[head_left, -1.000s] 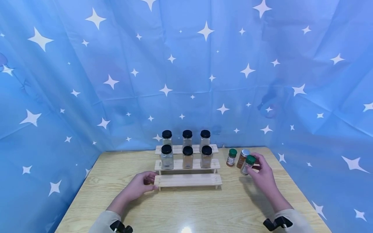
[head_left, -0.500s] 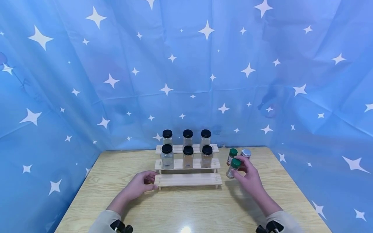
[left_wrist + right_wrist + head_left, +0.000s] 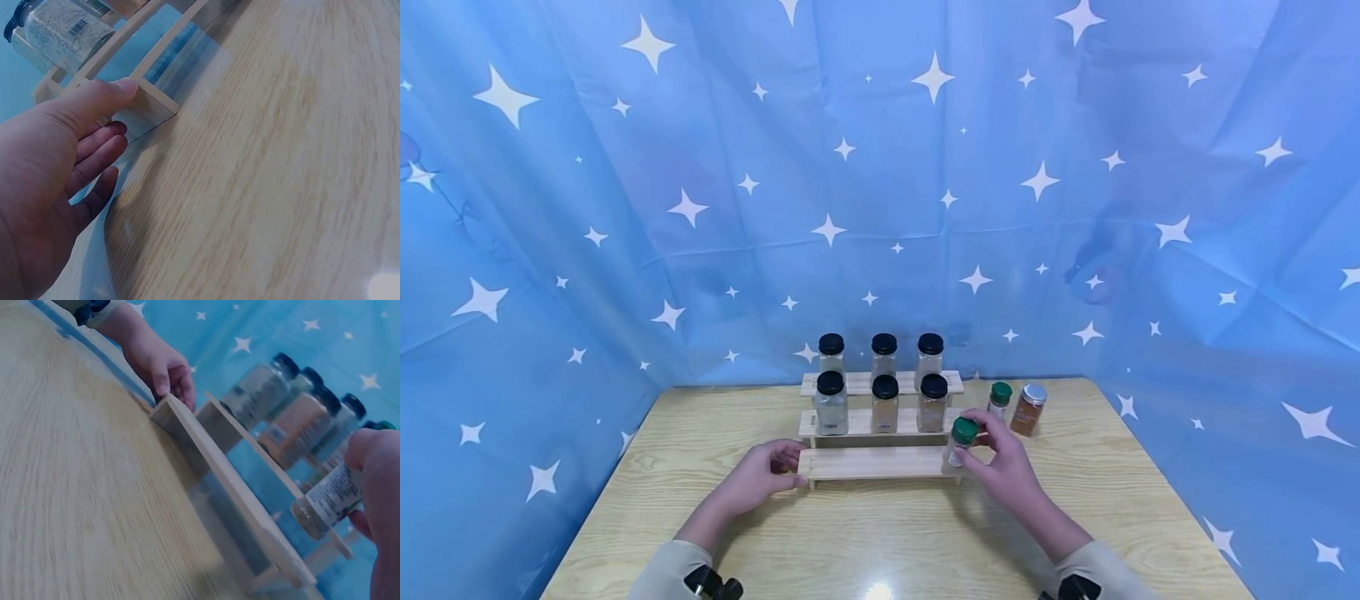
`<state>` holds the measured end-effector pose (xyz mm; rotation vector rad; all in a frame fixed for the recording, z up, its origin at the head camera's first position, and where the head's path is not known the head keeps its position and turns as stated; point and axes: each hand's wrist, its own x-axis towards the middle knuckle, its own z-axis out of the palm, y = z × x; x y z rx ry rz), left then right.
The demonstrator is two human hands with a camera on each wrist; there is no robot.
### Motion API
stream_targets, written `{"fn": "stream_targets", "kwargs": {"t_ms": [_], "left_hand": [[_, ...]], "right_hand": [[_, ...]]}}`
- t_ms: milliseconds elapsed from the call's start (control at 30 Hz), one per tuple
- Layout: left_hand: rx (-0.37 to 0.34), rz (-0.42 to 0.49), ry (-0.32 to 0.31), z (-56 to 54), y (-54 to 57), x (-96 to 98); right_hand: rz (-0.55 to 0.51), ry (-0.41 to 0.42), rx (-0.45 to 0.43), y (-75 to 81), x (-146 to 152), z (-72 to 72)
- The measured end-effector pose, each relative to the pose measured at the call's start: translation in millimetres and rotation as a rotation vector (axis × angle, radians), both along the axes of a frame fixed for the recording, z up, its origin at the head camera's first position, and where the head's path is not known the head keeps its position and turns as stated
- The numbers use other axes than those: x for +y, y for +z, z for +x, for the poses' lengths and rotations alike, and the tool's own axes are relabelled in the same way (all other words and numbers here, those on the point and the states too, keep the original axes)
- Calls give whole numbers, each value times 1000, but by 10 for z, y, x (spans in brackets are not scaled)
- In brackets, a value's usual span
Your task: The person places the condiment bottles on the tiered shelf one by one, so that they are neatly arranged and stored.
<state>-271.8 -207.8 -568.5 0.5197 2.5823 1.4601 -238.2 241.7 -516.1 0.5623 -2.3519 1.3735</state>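
Note:
A three-step wooden spice rack [image 3: 880, 463] stands on the table, its lowest step in front. My left hand [image 3: 763, 479] holds the left end of that step; in the left wrist view the thumb [image 3: 125, 87] lies on its corner with the fingers behind. My right hand [image 3: 1006, 462] grips a small spice jar with a green lid [image 3: 964, 431] over the right end of the lowest step. In the right wrist view this labelled spice jar [image 3: 328, 500] is tilted, its base near the step's edge. Its lid is partly hidden by the hand.
Black-lidded jars [image 3: 884, 404] stand in rows of three on the middle and top steps. Right of the rack are another green-lidded jar [image 3: 999, 398] and a silver-lidded jar [image 3: 1028, 410]. A blue starry curtain [image 3: 880, 167] hangs behind the table [image 3: 865, 542].
My right hand has carried the green-lidded spice jar leftward from beside the silver-lidded jar to the rack's lowest step. The left hand has stayed at the rack's left end.

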Motion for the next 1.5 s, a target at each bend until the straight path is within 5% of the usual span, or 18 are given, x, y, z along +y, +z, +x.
{"fn": "stream_targets", "kwargs": {"t_ms": [733,1133,1500], "left_hand": [[23,-27,-7,-20,-29,-13],[22,-28,-6,-7,-12,-6],[10,-37,5,5,13,6]], "right_hand": [[35,205,26,66,-642,-52],[46,166,-53,72,-904,-66],[90,237,-39,106,-1104,-91]]}}
